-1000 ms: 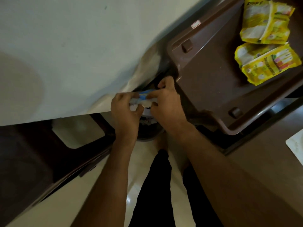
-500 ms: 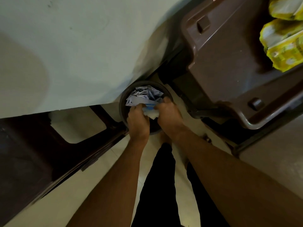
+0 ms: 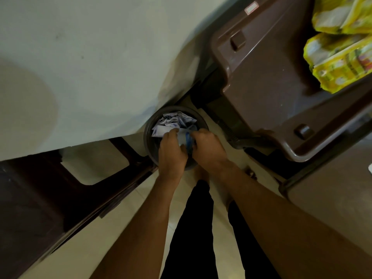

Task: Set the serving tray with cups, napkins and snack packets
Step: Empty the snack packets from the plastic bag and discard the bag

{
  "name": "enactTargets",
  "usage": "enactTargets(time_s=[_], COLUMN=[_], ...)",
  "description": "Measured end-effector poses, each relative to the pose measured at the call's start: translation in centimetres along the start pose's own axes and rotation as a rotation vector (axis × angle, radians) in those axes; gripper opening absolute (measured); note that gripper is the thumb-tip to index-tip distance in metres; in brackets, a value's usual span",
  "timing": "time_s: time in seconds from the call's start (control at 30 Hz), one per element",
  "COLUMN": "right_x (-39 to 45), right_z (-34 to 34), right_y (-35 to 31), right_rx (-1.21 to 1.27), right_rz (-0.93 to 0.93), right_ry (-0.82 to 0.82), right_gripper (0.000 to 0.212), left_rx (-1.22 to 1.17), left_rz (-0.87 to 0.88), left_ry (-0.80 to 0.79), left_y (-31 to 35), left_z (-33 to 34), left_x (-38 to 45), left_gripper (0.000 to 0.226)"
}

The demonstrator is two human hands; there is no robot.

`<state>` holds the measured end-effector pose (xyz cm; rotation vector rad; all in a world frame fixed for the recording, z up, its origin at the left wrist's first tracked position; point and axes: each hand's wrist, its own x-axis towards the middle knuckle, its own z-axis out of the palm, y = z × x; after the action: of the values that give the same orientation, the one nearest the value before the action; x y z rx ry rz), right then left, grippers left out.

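While we look straight down past our dark trouser legs, both hands meet over a round, dark bin [image 3: 150, 146] standing on the pale glossy floor [image 3: 128, 236]. Our left hand [image 3: 171, 152] and right hand [image 3: 209, 149] have their fingers curled round a thin white-and-blue wrapper [image 3: 184, 137], pinched between them just above the bin's rim. Crumpled white and blue paper scraps [image 3: 175, 120] fill the bin, creased and angular. A smooth, pale tabletop [image 3: 84, 63] spreads over the upper left, its edge overlapping the bin's far side. At upper right we see the brown serving tray [image 3: 267, 81], moulded plastic with a raised, rounded rim and small rectangular lugs near its corners. Two glossy yellow snack packets [image 3: 340, 65] lie on the tray's far end, crinkled and partly cut off by the frame's edge, well apart from the hands.
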<state>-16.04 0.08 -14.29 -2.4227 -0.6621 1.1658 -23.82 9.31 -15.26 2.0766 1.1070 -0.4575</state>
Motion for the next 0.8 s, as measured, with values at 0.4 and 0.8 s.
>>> enactTargets(time_s=[0.4,0.8], right_x=[-5.5,-5.1], right_z=[-12.5,-21.6], right_y=[-3.8,5.8], right_rx=[0.000,0.081], right_rz=[-0.344,0.120], right_ry=[0.637,1.004], right_gripper=[0.023,0.039], left_rx=[-0.113,-0.226], left_rz=[0.420,0.532], left_ry=[0.335,0.154], left_y=[12.8,24.2], left_z=[-8.2,-3.9], left_x=[-3.8,-1.8], left_gripper=[0.049,0.036])
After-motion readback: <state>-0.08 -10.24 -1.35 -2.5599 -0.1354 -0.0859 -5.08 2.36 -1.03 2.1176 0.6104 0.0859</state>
